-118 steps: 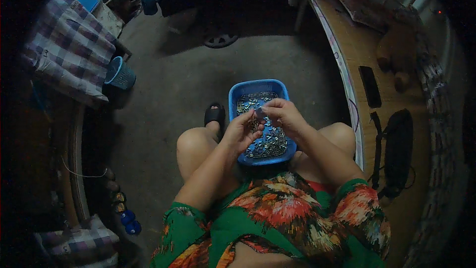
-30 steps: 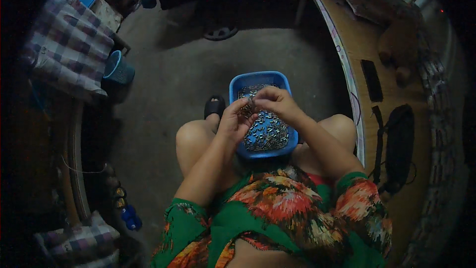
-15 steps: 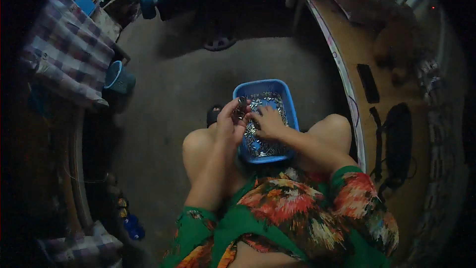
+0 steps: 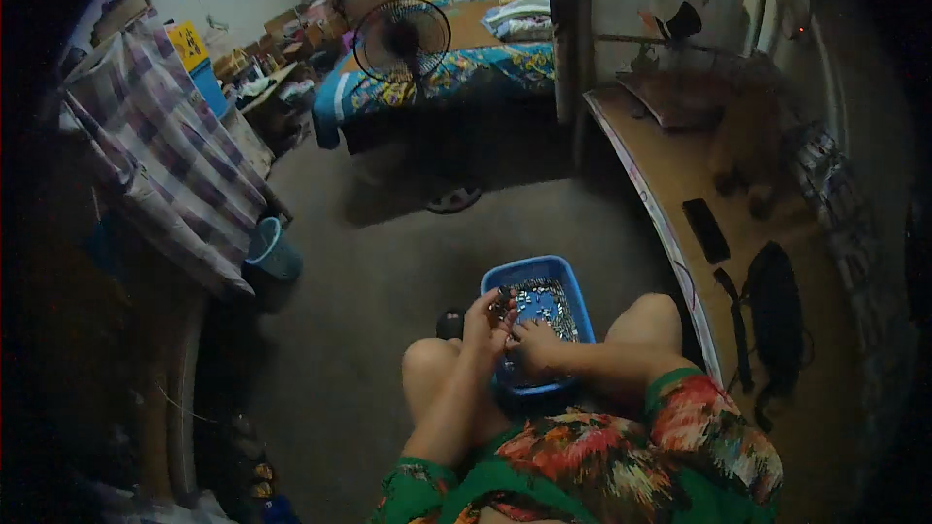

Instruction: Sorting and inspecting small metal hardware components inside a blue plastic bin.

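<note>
A blue plastic basin point(image 4: 579, 297) sits low between my bent legs, with many small shiny metal pieces point(image 4: 560, 311) scattered over its bottom. At the basin's left side my left hand point(image 4: 485, 323) is raised palm inward, its fingers curled around a cluster of small dark, shiny metal pieces point(image 4: 504, 302). My right hand point(image 4: 537, 342) reaches in over the basin's middle, close beside the left one. Its fingers are stretched out low over the loose pieces, and anything under them is hidden.
To the right runs a long wooden surface bearing a dark phone-like slab point(image 4: 706, 231) and a black bag point(image 4: 775, 291). On the left stand a blue-green bin point(image 4: 274, 250) and a checked cloth point(image 4: 180, 165). A standing fan point(image 4: 402, 39) is in front of a bed point(image 4: 485, 63).
The view has tilted up, so the basin and both hands appear lower and the fan and bed show more. My right hand has drawn back toward the basin's near half.
</note>
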A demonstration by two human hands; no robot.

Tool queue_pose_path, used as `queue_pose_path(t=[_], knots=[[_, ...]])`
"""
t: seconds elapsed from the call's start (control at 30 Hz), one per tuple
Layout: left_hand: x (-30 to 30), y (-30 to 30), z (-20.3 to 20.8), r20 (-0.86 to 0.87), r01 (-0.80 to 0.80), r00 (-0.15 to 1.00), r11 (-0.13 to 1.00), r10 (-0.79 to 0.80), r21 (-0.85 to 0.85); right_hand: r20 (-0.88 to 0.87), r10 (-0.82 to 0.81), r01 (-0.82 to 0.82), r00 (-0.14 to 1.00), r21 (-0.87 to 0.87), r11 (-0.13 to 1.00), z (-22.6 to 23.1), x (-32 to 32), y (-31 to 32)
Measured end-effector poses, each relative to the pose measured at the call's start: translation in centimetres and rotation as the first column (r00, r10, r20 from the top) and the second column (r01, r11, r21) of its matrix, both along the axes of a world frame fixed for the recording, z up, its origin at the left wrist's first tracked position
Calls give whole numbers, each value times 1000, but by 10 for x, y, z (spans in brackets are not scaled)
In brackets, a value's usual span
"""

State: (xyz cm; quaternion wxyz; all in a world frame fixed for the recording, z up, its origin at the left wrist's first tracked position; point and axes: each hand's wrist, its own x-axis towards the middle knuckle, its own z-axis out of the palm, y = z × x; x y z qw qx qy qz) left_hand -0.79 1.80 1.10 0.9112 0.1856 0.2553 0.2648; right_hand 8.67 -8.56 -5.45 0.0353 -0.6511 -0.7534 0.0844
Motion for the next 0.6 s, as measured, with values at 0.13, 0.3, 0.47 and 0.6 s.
queue_pose_path(t=[0.13, 0.3, 0.47, 0.6], knots=[[-8, 8, -4, 24, 76, 997, 991, -73, -110, 42, 94, -94, 995, 5, 996, 16, -16, -5], [-14, 9, 6, 4, 58, 998, 989, -58, -139, -315, -104, 135, 943, 76, 988, -21, -8, -6], [-30, -9, 16, 60, 109, 993, 990, -103, -94, -121, -66, 95, 990, 258, 961, -25, 5, -17], [-39, -38, 9, 76, 111, 992, 983, -101, -145, -147, -219, 231, 965, 72, 970, -15, 3, -14]])
